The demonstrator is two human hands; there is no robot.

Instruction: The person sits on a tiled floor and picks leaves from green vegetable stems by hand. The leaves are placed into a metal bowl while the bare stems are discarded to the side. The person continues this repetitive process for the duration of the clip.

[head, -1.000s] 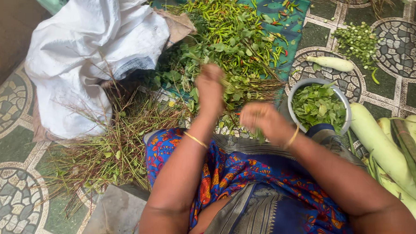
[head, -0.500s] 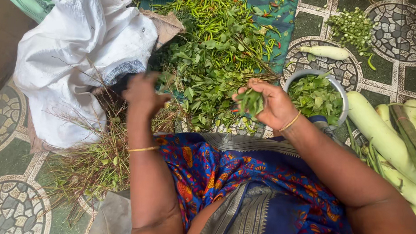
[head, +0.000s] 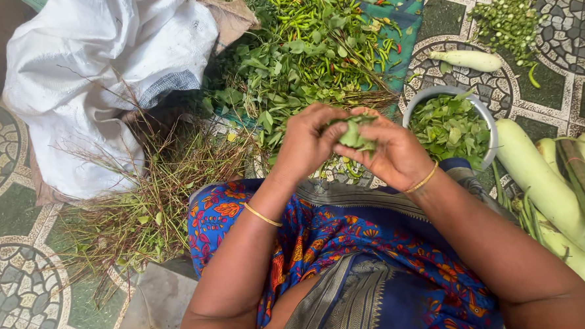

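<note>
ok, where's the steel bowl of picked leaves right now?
In the head view, the steel bowl sits on the tiled floor at upper right, just beyond the right hand, between the leafy pile and the pale long gourds.

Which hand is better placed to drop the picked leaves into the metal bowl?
Likely the right hand: it grips the leaves together with the left hand and sits right beside the bowl.

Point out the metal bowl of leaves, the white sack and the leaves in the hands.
metal bowl (head: 419,101): head view, on its left rim.
white sack (head: 93,64): head view, on its middle folds.
bunch of leaves (head: 353,134): head view, between both hands.
</note>
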